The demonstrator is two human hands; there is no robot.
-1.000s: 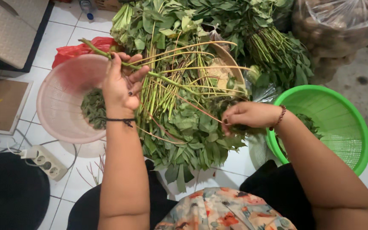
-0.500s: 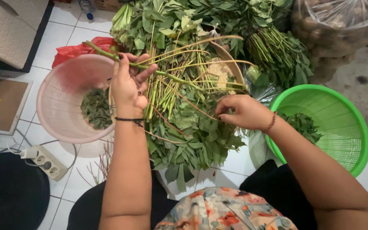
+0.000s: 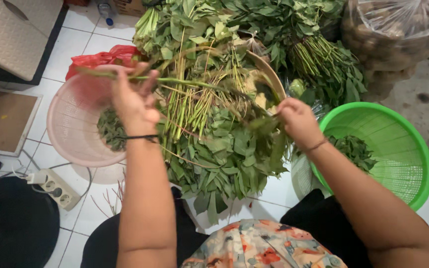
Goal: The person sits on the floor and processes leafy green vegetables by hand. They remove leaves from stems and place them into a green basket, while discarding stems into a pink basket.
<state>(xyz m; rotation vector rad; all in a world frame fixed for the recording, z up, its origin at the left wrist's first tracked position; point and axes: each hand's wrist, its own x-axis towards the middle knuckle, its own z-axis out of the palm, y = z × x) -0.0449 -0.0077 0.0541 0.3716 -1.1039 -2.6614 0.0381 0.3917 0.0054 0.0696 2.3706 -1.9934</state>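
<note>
I see a long green stem stretched nearly level between both hands, above the pile of leafy greens on the white tile floor. Its bare end pokes out left past the pink basket; its leafy end hangs at the right hand.

Risks, my read:
- The stem is thin and held only at two points. A hard pull from the right could snap it mid-span, or tear off stalk along with the leaves.
- The grip on the left looks like fingertips only, so the stem could slide out toward the pink basket side.
- Loose leaves could drop onto the pile and not into the green basket, since the right hand sits over the pile's edge, just beside that basket's rim and not above it.
- The power strip lies on the floor near the pink basket; wet scraps landing there would be bad.

Pose:
- Left hand: raised over the pink basket's inner rim, back of hand to the camera, fingers curled up and pinching the stem, dark band on the wrist.
- Right hand: lower, knuckles up, fingers closed around the leafy end. I can't see the fingertips, they're buried in the leaves.
</note>
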